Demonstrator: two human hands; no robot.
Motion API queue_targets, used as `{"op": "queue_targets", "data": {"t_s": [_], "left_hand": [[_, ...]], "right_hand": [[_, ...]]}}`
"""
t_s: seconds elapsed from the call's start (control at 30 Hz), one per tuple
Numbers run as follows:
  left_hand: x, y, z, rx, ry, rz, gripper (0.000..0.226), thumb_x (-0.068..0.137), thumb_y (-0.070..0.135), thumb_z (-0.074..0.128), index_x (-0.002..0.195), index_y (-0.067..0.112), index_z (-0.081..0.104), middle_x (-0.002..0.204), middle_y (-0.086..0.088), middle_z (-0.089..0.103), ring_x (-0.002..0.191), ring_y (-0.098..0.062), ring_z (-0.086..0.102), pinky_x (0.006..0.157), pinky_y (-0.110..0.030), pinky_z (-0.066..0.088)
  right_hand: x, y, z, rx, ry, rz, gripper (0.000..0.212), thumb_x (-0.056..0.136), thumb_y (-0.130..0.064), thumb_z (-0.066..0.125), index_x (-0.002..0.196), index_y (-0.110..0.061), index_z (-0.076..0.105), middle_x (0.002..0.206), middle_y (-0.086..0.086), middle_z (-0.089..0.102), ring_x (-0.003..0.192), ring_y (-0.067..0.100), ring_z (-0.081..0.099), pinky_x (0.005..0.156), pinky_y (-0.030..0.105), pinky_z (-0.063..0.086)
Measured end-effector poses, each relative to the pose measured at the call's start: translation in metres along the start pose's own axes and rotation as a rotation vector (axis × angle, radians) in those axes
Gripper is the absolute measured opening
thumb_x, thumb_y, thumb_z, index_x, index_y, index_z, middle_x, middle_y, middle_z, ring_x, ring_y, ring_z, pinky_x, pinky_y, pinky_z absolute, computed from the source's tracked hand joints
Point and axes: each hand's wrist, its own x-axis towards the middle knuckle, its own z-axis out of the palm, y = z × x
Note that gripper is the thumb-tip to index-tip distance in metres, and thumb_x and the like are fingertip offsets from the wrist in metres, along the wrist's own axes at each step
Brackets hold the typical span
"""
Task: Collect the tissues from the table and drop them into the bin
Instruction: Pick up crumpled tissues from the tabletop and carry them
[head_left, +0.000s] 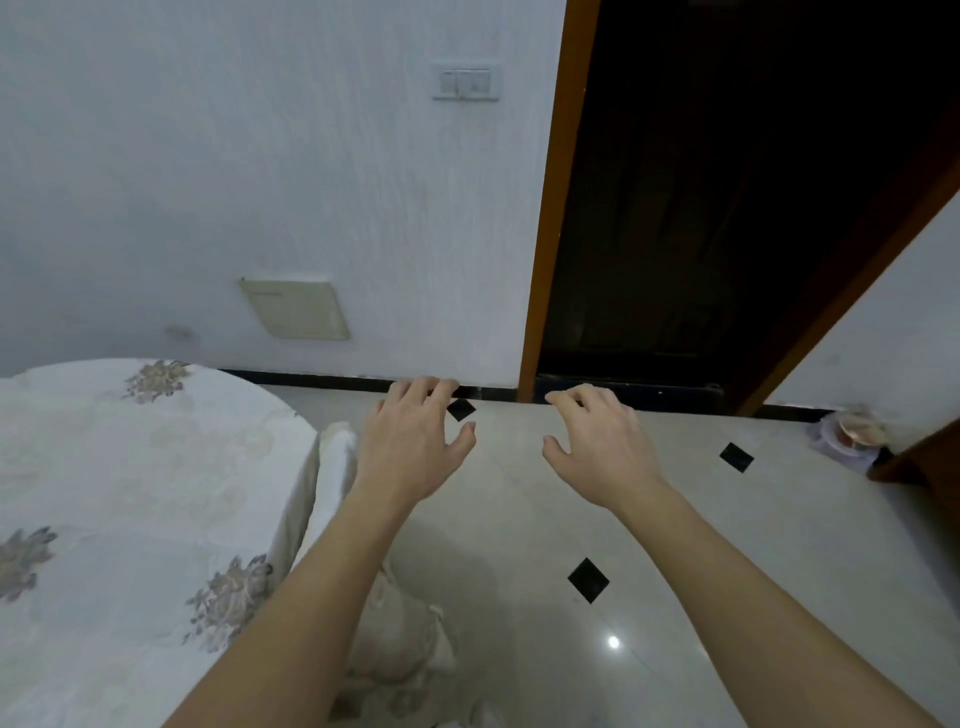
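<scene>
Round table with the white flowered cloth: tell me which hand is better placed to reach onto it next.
Left, probably. The left hand hangs beside the round, white-clothed table, while the right hand is over the pale tiled floor, farther away. Both are open and empty.

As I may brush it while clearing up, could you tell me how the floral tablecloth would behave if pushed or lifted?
The floral tablecloth hangs over the edge in soft folds, so it is probably floppy and would likely wrinkle or slide when pushed. Its hanging part bunches low down, so a tug might drag it off.
</scene>
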Motion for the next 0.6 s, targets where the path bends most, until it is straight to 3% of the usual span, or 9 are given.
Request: {"op": "queue_targets", "data": {"t_s": [0.3,0.6], "left_hand": [[0.093,-0.028,0.043,0.035,-0.022,-0.064,0.049,0.087,0.049,0.056,0.126,0.019,0.057,0.122,0.000,0.062,0.112,-0.026,0.054,0.089,-0.040,0.047],[0.237,-0.056,0.088,0.112,-0.037,-0.231,0.051,0.088,0.050,0.055,0.129,0.020,0.056,0.127,0.000,0.061,0.114,-0.025,0.053,0.090,-0.039,0.045]], "right_hand": [[0.121,0.020,0.036,0.031,-0.023,-0.068,0.049,0.093,-0.042,0.051,0.139,-0.024,0.047,0.131,-0.003,0.053,0.124,0.018,0.045,0.101,0.036,0.040],[0.303,0.060,0.054,0.096,-0.054,-0.206,0.047,0.092,-0.037,0.055,0.135,-0.022,0.050,0.130,0.000,0.055,0.121,0.021,0.047,0.099,0.040,0.044]]}}
